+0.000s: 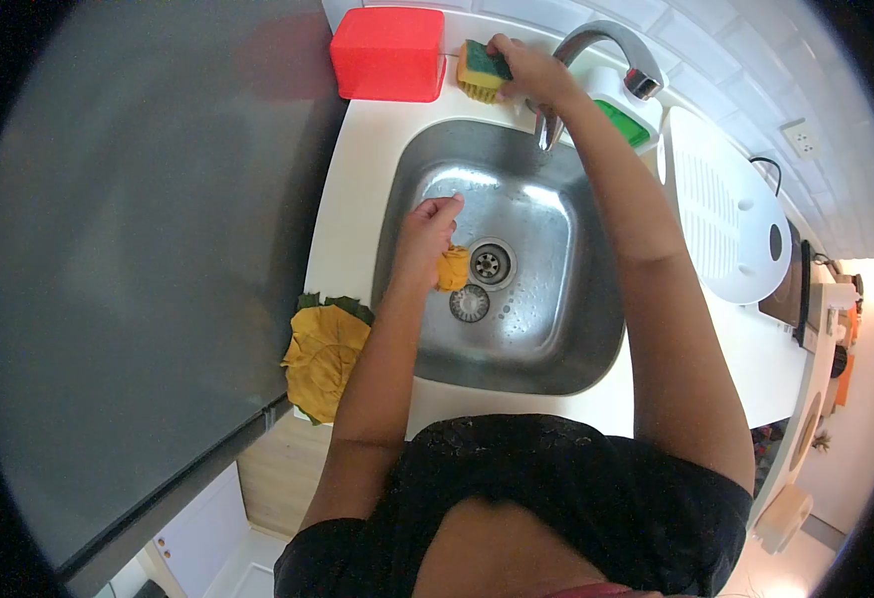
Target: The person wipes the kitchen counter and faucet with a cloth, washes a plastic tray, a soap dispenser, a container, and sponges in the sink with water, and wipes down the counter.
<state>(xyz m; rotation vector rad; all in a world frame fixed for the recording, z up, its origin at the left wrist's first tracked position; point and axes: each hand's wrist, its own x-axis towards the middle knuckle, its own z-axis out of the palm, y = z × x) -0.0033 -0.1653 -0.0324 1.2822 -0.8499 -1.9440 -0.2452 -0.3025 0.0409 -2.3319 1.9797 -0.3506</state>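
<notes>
My left hand (429,237) is closed over the left part of the steel sink (556,344). A small bunched orange-yellow cloth (453,269) comes out below its curled fingers, near the drain (492,263). At the back edge of the sink, my right hand (536,75) grips a yellow sponge with a green scouring side (485,66). Yellow bristle-like ridges show under the sponge. The chrome faucet (596,35) rises just right of this hand. A round strainer (470,303) lies beside the drain.
A red container (387,55) stands at the back left. Leaf-shaped yellow and green cloths (323,354) lie by my left forearm. Behind the faucet is a white and green holder (621,110). To the right stands a white dish rack (721,204). A dark grey panel (148,219) borders the left.
</notes>
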